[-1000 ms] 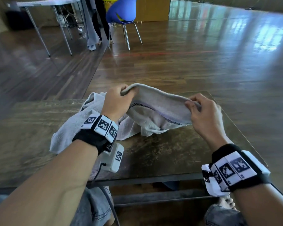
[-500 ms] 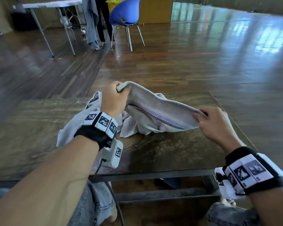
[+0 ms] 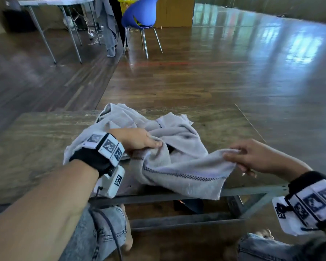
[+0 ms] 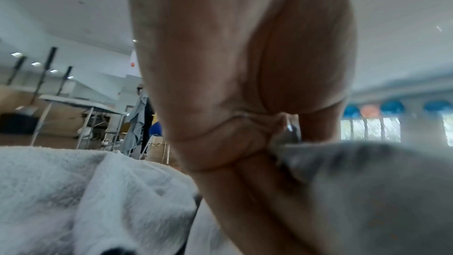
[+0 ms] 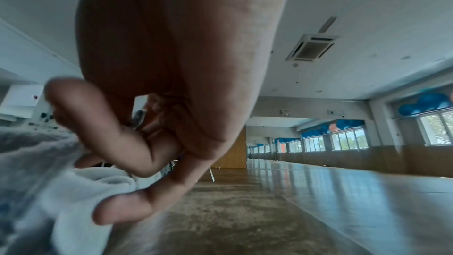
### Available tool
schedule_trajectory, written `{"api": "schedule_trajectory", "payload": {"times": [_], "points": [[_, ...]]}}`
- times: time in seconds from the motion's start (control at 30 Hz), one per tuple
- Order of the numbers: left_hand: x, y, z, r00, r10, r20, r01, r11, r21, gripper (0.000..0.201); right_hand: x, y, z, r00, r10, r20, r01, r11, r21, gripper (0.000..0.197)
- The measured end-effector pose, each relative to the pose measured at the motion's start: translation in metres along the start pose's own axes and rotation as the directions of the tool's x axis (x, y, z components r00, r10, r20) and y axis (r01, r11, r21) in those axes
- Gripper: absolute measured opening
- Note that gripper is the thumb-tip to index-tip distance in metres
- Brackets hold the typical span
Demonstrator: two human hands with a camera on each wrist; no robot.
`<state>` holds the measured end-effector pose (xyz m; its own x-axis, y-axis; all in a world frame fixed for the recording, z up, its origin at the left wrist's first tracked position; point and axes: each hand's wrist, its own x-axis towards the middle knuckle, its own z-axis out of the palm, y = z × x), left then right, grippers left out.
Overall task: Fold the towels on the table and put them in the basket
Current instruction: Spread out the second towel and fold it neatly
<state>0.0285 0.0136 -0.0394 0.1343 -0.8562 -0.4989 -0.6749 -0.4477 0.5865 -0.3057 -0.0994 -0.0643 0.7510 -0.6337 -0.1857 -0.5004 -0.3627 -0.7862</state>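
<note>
The left hand (image 3: 137, 141) grasps 1 end of a pale grey towel (image 3: 179, 166), and the right hand (image 3: 256, 157) pinches the other end between thumb and fingers. The towel hangs between them at the near edge of the wooden table (image 3: 36, 140), its hem drooping over the edge. More crumpled cloth (image 3: 120, 117) lies behind it.

Daylight enters through the windows (image 5: 343, 141) beyond the fingers (image 5: 122, 208) on the right, laying pale blue-white glare across the polished floor (image 3: 252, 63). The room's far left is dimmer. The head view bends straight lines near its edges, and the wrists are motion-blurred. Both wrist views are soft: the towel (image 4: 367, 191) close to the lens is out of focus, smeared grey.
</note>
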Motion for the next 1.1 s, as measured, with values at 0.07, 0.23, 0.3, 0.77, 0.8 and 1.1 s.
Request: {"api": "schedule_trajectory", "payload": {"times": [0.07, 0.23, 0.3, 0.77, 0.8, 1.1], "points": [[0.007, -0.002, 0.004, 0.988, 0.058, -0.141, -0.038, 0.989, 0.141, 0.042, 0.017, -0.005, 0.008, 0.999, -0.020, -0.026, 0.019, 0.999, -0.029, 0.027], [0.029, -0.008, 0.010, 0.946, 0.233, -0.226, -0.146, 0.927, 0.346, 0.059, 0.069, -0.021, 0.036, 0.978, -0.138, -0.157, 0.118, 0.985, -0.125, 0.020], [0.036, -0.009, 0.017, 0.966, 0.208, -0.150, -0.131, 0.903, 0.410, 0.059, 0.085, -0.025, 0.050, 0.975, -0.147, -0.164, 0.101, 0.961, -0.258, 0.016], [0.031, 0.030, 0.046, 0.889, 0.457, -0.020, -0.437, 0.862, 0.258, 0.029, 0.063, -0.026, 0.073, 0.993, -0.063, -0.102, -0.013, 0.790, -0.612, 0.015], [0.031, 0.036, 0.045, 0.867, 0.486, -0.110, -0.460, 0.865, 0.200, 0.029, 0.059, -0.028, 0.070, 0.979, -0.091, -0.182, -0.038, 0.797, -0.602, 0.015], [0.026, 0.083, 0.048, 0.770, 0.579, -0.269, -0.615, 0.785, -0.070, 0.014, 0.011, -0.022, 0.016, 0.705, -0.245, -0.666, 0.051, 0.953, -0.297, 0.015]]}}
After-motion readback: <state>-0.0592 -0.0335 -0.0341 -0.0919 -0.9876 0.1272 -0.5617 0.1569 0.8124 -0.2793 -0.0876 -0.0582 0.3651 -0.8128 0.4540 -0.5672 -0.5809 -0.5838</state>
